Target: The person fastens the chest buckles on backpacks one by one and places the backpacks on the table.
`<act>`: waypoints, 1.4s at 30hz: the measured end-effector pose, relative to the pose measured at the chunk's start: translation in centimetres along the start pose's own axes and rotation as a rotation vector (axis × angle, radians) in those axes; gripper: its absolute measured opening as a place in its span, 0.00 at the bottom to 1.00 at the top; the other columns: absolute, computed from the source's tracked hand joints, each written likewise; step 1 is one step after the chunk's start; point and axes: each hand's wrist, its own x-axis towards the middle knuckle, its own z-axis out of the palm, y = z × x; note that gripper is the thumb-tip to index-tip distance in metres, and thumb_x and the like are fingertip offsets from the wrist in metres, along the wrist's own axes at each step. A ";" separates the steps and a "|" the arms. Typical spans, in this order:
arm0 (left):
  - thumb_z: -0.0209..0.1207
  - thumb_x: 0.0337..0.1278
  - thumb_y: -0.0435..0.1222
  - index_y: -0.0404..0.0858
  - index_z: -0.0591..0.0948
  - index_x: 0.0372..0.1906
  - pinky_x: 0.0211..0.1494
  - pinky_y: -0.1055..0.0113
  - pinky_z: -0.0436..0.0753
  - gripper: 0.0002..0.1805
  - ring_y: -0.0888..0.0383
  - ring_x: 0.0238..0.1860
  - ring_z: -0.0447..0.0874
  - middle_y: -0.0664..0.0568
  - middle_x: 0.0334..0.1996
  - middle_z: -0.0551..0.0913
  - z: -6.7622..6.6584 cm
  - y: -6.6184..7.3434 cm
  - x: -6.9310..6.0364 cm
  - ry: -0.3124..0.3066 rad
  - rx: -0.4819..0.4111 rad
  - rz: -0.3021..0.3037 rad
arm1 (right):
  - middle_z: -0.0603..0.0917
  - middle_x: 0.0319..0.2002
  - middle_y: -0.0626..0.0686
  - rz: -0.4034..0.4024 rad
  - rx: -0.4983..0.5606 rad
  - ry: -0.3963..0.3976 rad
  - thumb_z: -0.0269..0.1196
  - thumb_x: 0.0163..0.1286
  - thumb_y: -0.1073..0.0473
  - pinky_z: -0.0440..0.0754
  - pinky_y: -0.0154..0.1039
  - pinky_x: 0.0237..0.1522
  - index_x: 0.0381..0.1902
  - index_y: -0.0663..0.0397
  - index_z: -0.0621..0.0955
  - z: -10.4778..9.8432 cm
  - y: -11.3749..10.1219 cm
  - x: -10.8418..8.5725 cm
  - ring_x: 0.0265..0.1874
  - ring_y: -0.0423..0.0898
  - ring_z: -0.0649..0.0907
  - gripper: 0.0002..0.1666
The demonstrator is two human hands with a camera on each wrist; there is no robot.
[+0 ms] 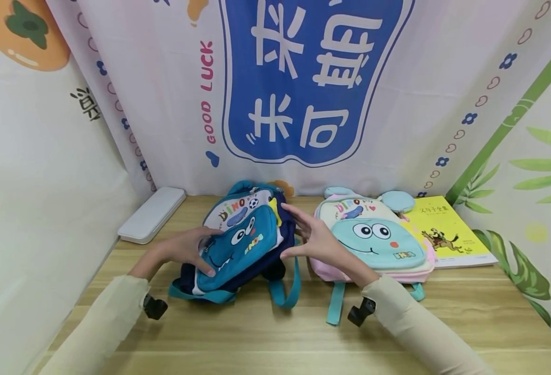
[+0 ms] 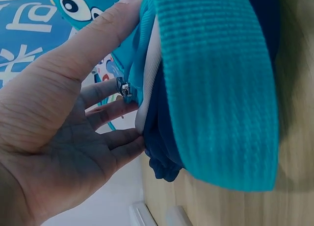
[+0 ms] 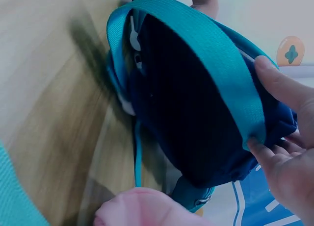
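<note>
A blue cartoon-face backpack [image 1: 242,245] leans at a tilt on the wooden table, a teal pocket on its front. My left hand [image 1: 186,250] grips its left side, thumb over the front pocket and the other fingers at the far edge. On the right side my right hand [image 1: 315,242] holds the bag's edge, thumb and fingers spread well apart. In the right wrist view, a fingertip of that hand touches the teal strap [image 3: 216,64]. The left wrist view shows a zipper pull [image 2: 125,87] close to my left fingers.
Right of the blue bag lies a pink and mint backpack [image 1: 374,239] with a round light-blue pouch [image 1: 397,201]. A yellow book [image 1: 444,229] lies partly under it. A white case [image 1: 152,215] sits at the back left. Printed cloth [image 1: 176,156] hangs behind the table.
</note>
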 end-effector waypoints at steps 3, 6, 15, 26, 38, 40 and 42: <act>0.79 0.40 0.57 0.43 0.62 0.79 0.71 0.31 0.64 0.61 0.32 0.74 0.59 0.33 0.77 0.59 0.2 0.4 0.1 -0.002 -0.021 -0.001 | 0.63 0.79 0.52 -0.015 -0.002 0.057 0.80 0.52 0.65 0.75 0.48 0.67 0.78 0.47 0.64 0.2 -0.4 0.4 0.77 0.53 0.67 0.59; 0.78 0.41 0.58 0.42 0.62 0.79 0.71 0.32 0.65 0.60 0.33 0.74 0.60 0.33 0.77 0.60 0.4 0.7 0.4 0.001 -0.027 0.014 | 0.63 0.78 0.51 -0.011 0.017 0.101 0.79 0.53 0.65 0.73 0.47 0.69 0.79 0.49 0.63 0.4 -0.8 0.8 0.77 0.51 0.66 0.58; 0.77 0.44 0.56 0.41 0.62 0.79 0.72 0.32 0.64 0.58 0.33 0.75 0.59 0.33 0.77 0.59 0.8 1.2 0.9 -0.004 -0.069 0.058 | 0.55 0.82 0.42 0.018 -0.045 0.145 0.79 0.56 0.62 0.67 0.50 0.73 0.78 0.52 0.63 0.3 -1.8 1.7 0.80 0.46 0.59 0.56; 0.77 0.43 0.57 0.40 0.62 0.78 0.72 0.32 0.64 0.58 0.33 0.74 0.60 0.32 0.76 0.60 0.4 1.2 1.0 -0.005 -0.068 0.050 | 0.61 0.80 0.47 0.081 -0.290 0.097 0.77 0.58 0.48 0.64 0.58 0.75 0.80 0.42 0.62 -0.5 -2.4 1.8 0.79 0.51 0.61 0.56; 0.78 0.39 0.59 0.43 0.62 0.79 0.72 0.33 0.65 0.61 0.35 0.75 0.59 0.34 0.77 0.59 0.6 1.5 1.5 0.012 -0.110 0.043 | 0.63 0.79 0.48 0.000 -0.253 0.063 0.77 0.59 0.49 0.62 0.52 0.77 0.79 0.44 0.63 -1.0 -3.4 2.8 0.80 0.49 0.60 0.54; 0.78 0.40 0.59 0.44 0.61 0.79 0.72 0.33 0.65 0.61 0.35 0.75 0.59 0.35 0.78 0.58 0.8 1.6 1.5 0.017 -0.130 0.042 | 0.63 0.79 0.49 0.000 -0.272 0.056 0.77 0.59 0.49 0.62 0.53 0.77 0.79 0.44 0.63 -1.2 -3.9 3.2 0.80 0.49 0.59 0.54; 0.78 0.41 0.59 0.44 0.61 0.79 0.72 0.33 0.65 0.61 0.35 0.75 0.59 0.34 0.78 0.58 1.1 1.6 1.6 0.025 -0.150 0.048 | 0.63 0.79 0.50 0.000 -0.283 0.047 0.77 0.59 0.50 0.63 0.53 0.76 0.79 0.43 0.64 -1.2 -4.4 3.5 0.80 0.50 0.61 0.54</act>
